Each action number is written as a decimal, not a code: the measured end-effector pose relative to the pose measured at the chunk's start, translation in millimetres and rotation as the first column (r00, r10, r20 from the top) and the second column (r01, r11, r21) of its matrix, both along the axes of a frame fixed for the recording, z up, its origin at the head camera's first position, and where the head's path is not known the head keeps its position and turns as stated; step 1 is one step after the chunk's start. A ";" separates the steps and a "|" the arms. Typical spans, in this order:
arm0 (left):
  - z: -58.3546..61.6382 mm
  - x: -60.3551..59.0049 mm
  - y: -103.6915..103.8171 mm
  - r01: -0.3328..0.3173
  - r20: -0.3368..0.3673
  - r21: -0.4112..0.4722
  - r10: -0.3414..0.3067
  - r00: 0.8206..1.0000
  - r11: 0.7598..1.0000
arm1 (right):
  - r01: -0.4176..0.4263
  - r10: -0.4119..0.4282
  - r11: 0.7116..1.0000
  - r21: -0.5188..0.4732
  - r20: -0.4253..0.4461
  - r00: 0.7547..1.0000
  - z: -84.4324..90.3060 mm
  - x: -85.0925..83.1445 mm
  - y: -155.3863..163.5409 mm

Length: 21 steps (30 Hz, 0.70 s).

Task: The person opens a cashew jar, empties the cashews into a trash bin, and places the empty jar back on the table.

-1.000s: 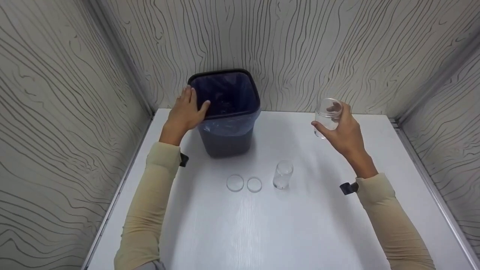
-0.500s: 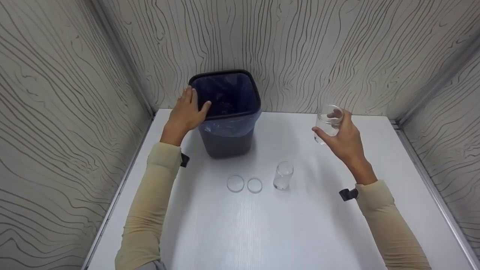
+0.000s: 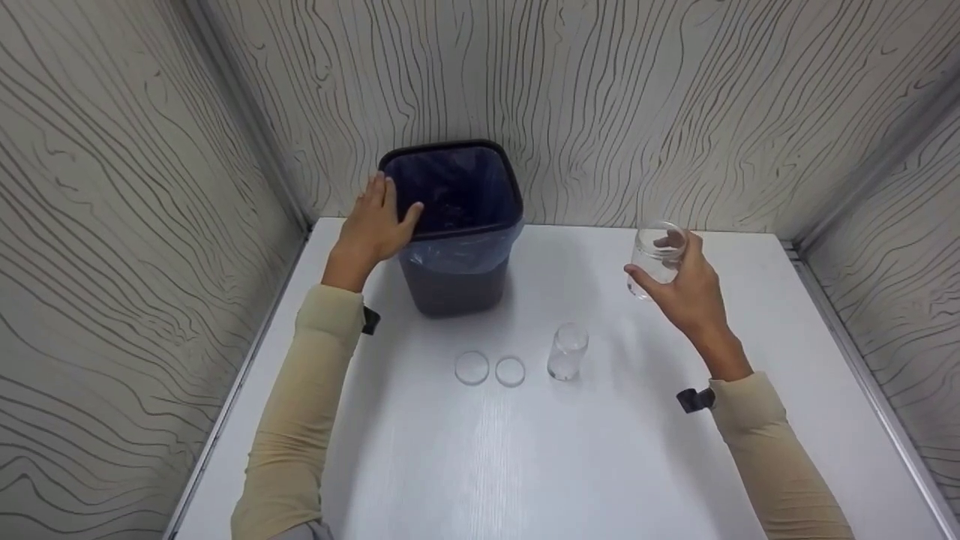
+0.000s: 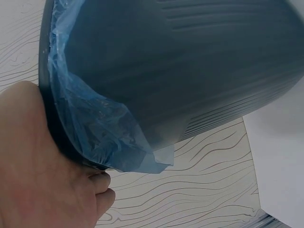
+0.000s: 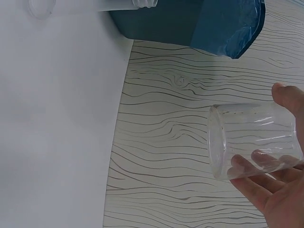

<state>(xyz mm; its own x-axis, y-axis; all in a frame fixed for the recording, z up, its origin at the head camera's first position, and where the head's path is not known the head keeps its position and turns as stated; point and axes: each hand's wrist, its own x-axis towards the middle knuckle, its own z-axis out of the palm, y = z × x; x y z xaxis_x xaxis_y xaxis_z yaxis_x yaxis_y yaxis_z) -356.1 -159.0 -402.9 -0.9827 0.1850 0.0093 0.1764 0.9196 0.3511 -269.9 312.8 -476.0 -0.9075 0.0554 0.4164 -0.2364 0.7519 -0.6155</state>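
My left hand [image 3: 369,234] rests on the left rim of a dark rubbish bin [image 3: 454,292], fingers fairly straight along it and thumb over the front corner. A blue plastic bag [image 4: 111,135] lines the bin and folds over its rim. On the right, my right hand [image 3: 696,292] holds a clear, wide jar [image 5: 256,137] upright around its side, thumb opposite the fingers. The right wrist view shows the jar's base apart from the table. A narrower clear jar [image 3: 568,352] stands upright on the table between the bin and my right arm.
Two clear round lids [image 3: 472,368] lie side by side left of the narrow jar, on the white table [image 3: 480,465]. Wood-grain patterned panels [image 3: 570,97] enclose the table at the back and both sides.
My right hand has lowered a little with the wide jar. The left hand stays on the bin rim, and the narrow jar and lids have not moved.
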 end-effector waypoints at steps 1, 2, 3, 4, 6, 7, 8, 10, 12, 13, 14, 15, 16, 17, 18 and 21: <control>0.2 0.1 -0.1 0.002 0.000 -0.001 -0.002 1.000 1.000 | -0.001 0.001 1.000 -0.001 -0.001 1.000 -1.0 0.7 0.0; 0.2 0.0 -0.3 0.005 0.000 -0.002 -0.005 1.000 1.000 | -0.001 0.001 1.000 -0.003 -0.001 1.000 -1.8 1.3 0.0; 0.2 -0.1 -0.5 0.007 0.001 -0.005 -0.007 1.000 1.000 | 0.001 -0.001 1.000 -0.004 0.000 1.000 -2.8 1.8 0.0; 0.3 -0.2 -0.6 0.009 0.001 -0.005 -0.009 1.000 1.000 | 0.000 0.000 1.000 -0.006 0.000 1.000 -3.6 2.3 -0.1; 0.4 -0.1 -0.5 0.010 0.001 -0.004 -0.010 1.000 1.000 | 0.003 -0.003 1.000 -0.009 0.005 1.000 -5.1 3.4 -0.2; 0.4 0.0 -0.5 0.011 0.000 -0.003 -0.011 1.000 1.000 | 0.005 -0.005 1.000 -0.011 0.009 1.000 -5.8 3.9 -0.3; 0.3 0.1 -0.5 0.011 0.000 -0.003 -0.011 1.000 1.000 | 0.007 -0.007 1.000 -0.011 0.013 1.000 -6.4 4.5 -0.4; 0.4 0.1 -0.6 0.013 0.001 -0.002 -0.013 1.000 1.000 | 0.009 -0.009 1.000 -0.013 0.021 1.000 -7.8 5.6 -0.5; 0.7 0.2 -0.7 0.014 0.004 -0.002 -0.014 1.000 1.000 | 0.012 -0.011 1.000 -0.018 0.031 0.999 -9.2 6.6 -0.5; 0.7 0.0 -0.9 0.014 0.005 -0.003 -0.014 1.000 1.000 | 0.012 -0.011 1.000 -0.020 0.034 0.999 -10.0 6.9 -0.4; 0.5 -0.2 -1.1 0.015 0.006 -0.003 -0.015 1.000 1.000 | 0.011 -0.011 1.000 -0.022 0.037 0.999 -10.5 7.2 -0.3; 0.4 -0.4 -1.2 0.015 0.008 -0.001 -0.015 1.000 1.000 | 0.013 -0.012 1.000 -0.023 0.041 0.999 -11.4 7.4 -0.1; 0.1 -0.6 -1.2 0.015 0.009 0.000 -0.015 1.000 1.000 | 0.014 -0.013 1.000 -0.025 0.045 0.999 -11.8 7.8 -0.1; 0.0 -0.6 -1.3 0.015 0.009 0.001 -0.015 1.000 1.000 | 0.016 -0.015 1.000 -0.026 0.048 0.999 -12.4 8.1 0.1; -0.5 -0.9 -1.3 0.014 0.009 0.004 -0.014 1.000 1.000 | 0.018 -0.016 0.999 -0.027 0.051 0.999 -13.0 8.4 0.4; -1.3 -1.1 -1.2 0.014 0.010 0.003 -0.014 1.000 1.000 | 0.024 -0.022 0.999 -0.030 0.058 0.998 -14.6 9.6 1.1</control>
